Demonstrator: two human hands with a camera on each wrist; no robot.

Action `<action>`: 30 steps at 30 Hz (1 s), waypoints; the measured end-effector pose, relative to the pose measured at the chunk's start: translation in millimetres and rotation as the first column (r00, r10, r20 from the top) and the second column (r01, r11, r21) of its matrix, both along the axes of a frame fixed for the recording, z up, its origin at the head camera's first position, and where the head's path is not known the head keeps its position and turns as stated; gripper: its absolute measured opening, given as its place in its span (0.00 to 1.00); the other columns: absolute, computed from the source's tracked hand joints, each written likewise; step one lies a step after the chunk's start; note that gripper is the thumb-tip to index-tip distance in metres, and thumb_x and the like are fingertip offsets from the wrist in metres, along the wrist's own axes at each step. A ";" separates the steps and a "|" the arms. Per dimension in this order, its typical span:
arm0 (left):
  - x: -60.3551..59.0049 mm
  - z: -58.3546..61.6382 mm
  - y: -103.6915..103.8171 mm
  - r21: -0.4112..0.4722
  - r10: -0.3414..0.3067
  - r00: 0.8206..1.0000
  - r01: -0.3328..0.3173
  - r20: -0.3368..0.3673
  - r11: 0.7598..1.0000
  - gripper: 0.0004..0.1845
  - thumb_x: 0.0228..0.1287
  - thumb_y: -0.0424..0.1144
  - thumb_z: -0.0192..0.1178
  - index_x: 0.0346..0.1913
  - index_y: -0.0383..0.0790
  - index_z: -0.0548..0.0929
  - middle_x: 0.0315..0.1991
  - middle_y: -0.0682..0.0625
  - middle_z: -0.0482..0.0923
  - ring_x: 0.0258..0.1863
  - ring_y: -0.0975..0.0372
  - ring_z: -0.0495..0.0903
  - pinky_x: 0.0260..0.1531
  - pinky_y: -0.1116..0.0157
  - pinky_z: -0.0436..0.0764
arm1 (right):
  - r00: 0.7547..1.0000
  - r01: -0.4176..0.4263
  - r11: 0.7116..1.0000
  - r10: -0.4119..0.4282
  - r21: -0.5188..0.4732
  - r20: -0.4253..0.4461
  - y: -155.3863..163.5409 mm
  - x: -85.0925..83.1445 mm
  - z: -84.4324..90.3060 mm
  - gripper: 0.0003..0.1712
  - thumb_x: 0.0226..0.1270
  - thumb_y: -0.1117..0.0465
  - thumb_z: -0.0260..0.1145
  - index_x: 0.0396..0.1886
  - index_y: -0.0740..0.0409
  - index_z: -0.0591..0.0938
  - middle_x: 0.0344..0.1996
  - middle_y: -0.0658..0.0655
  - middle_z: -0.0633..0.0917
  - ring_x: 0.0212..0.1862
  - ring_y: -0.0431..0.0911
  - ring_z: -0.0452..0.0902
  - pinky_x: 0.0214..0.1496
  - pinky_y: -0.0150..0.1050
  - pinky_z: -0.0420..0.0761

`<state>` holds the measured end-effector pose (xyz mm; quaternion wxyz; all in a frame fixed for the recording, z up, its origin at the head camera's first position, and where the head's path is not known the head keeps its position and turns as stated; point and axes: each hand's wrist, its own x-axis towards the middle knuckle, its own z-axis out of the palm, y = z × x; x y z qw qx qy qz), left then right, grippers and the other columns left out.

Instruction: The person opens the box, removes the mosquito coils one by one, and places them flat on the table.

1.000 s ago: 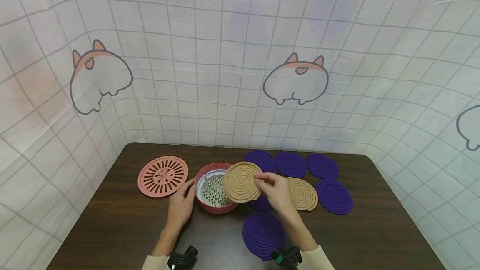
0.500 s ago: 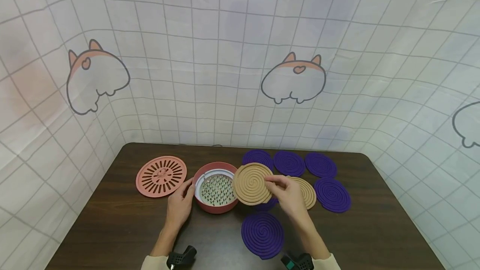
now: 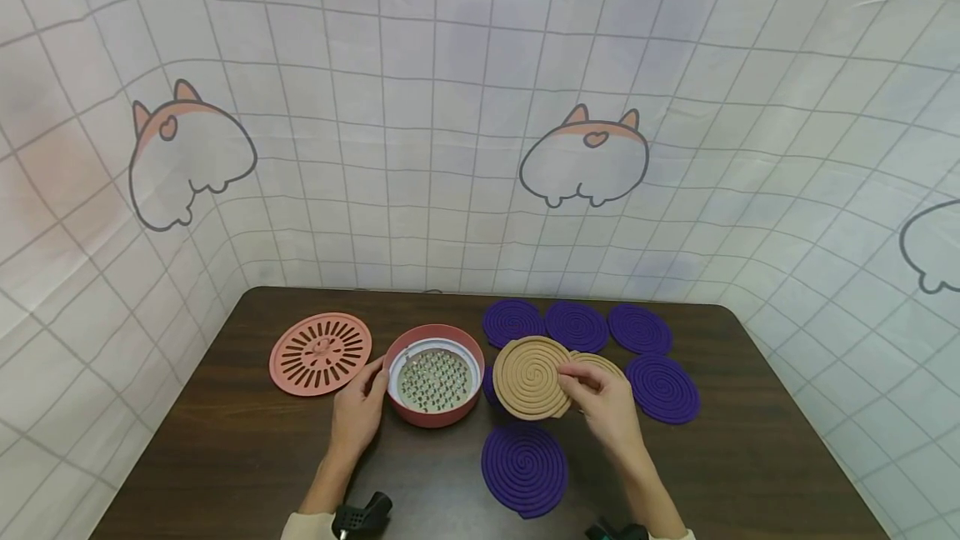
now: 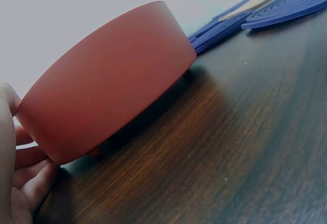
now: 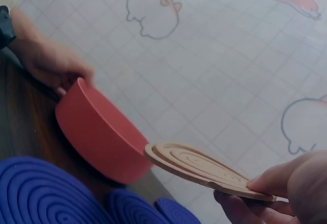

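My left hand [image 3: 358, 412] grips the left side of a round red mosquito coil holder [image 3: 432, 419], thumb near its rim and fingers low on its wall. Inside the holder sits a white ring round a metallic, studded disc [image 3: 433, 380]. My right hand [image 3: 606, 402] pinches the right edge of a tan spiral mosquito coil [image 3: 531, 377] between thumb and fingers. In the right wrist view that tan coil [image 5: 194, 165] is tilted and held up above the purple coils. A second tan coil [image 3: 597, 362] lies partly hidden behind it.
A pink slotted lid [image 3: 321, 354] lies on the dark wooden table [image 3: 225, 457] left of the holder. Purple coils lie around the right side, among them a near one [image 3: 524, 470] and a far-right one [image 3: 663, 389]. A patterned white curtain [image 3: 420, 148] stands behind.
My right hand has carried the tan coil rightward from over the holder's edge, uncovering the holder's opening. It now overlaps the second tan coil. My left hand keeps its grip on the holder.
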<state>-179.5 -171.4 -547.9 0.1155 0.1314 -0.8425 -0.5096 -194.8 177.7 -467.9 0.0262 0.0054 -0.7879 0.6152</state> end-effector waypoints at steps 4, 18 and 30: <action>0.2 -0.5 0.6 0.006 -0.002 1.000 0.002 0.005 1.000 0.24 0.76 0.53 0.50 0.67 0.46 0.78 0.64 0.44 0.79 0.65 0.52 0.77 0.65 0.48 0.74 | 1.000 0.023 1.000 -0.023 -0.006 0.020 10.1 3.5 -2.6 0.13 0.63 0.66 0.71 0.46 0.66 0.88 0.47 0.62 0.87 0.32 0.33 0.82 0.35 0.31 0.85; -0.7 0.1 2.2 0.012 -0.004 1.000 0.004 0.014 1.000 0.24 0.77 0.53 0.51 0.67 0.46 0.78 0.64 0.44 0.79 0.66 0.52 0.76 0.66 0.48 0.74 | 0.993 0.103 0.993 -0.107 0.066 0.056 46.7 19.6 -22.0 0.13 0.64 0.63 0.72 0.46 0.66 0.88 0.39 0.58 0.90 0.31 0.34 0.81 0.35 0.32 0.85; -0.5 -0.1 0.9 0.001 0.007 1.000 -0.007 0.011 1.000 0.24 0.76 0.53 0.51 0.67 0.46 0.78 0.64 0.45 0.79 0.66 0.52 0.76 0.66 0.48 0.73 | 0.980 0.146 0.981 -0.162 0.128 0.120 70.7 37.2 -33.2 0.15 0.65 0.61 0.72 0.48 0.65 0.87 0.39 0.55 0.91 0.31 0.32 0.81 0.36 0.30 0.84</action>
